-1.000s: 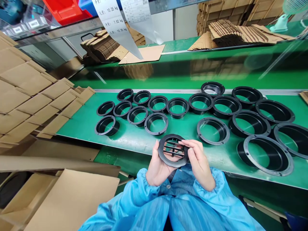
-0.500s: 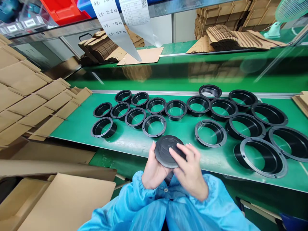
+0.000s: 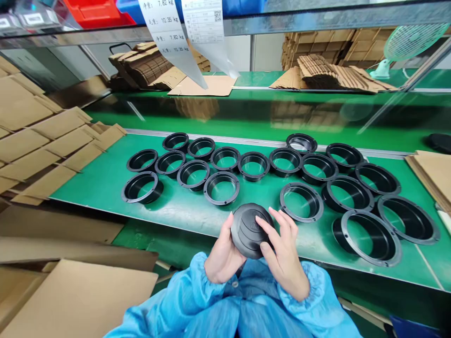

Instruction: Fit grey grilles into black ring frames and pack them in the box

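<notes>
The left hand (image 3: 222, 253) and right hand (image 3: 283, 256) are gripping a round black cover (image 3: 251, 230); it could be slipping, dropping toward twelve o'clock onto the black rings (image 3: 221, 188)

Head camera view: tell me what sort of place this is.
Most likely a factory packing line. Rows of identical black rings lie on a green belt, flattened cartons are stacked alongside, and both hands hold a round black cover.
</notes>
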`<action>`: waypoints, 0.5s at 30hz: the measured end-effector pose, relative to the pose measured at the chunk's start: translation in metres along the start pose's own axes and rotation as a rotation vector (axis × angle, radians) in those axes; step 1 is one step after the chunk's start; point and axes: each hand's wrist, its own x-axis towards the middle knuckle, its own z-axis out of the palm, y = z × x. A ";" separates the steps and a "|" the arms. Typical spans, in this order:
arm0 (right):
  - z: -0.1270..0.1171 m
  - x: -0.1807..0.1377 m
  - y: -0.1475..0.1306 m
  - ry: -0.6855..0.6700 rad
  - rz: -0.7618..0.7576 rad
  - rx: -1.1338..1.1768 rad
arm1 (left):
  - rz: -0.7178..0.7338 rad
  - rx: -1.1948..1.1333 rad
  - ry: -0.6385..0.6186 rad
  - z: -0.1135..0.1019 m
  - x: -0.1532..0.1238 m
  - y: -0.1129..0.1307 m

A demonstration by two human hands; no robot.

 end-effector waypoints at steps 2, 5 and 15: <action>0.001 0.002 0.001 -0.009 -0.018 0.014 | 0.009 0.006 0.025 -0.002 -0.001 0.001; -0.001 0.009 0.000 -0.012 -0.022 0.043 | 0.025 0.020 0.059 -0.001 -0.002 0.002; 0.003 0.012 -0.002 0.046 0.031 0.097 | 0.065 0.051 0.027 -0.004 -0.003 0.002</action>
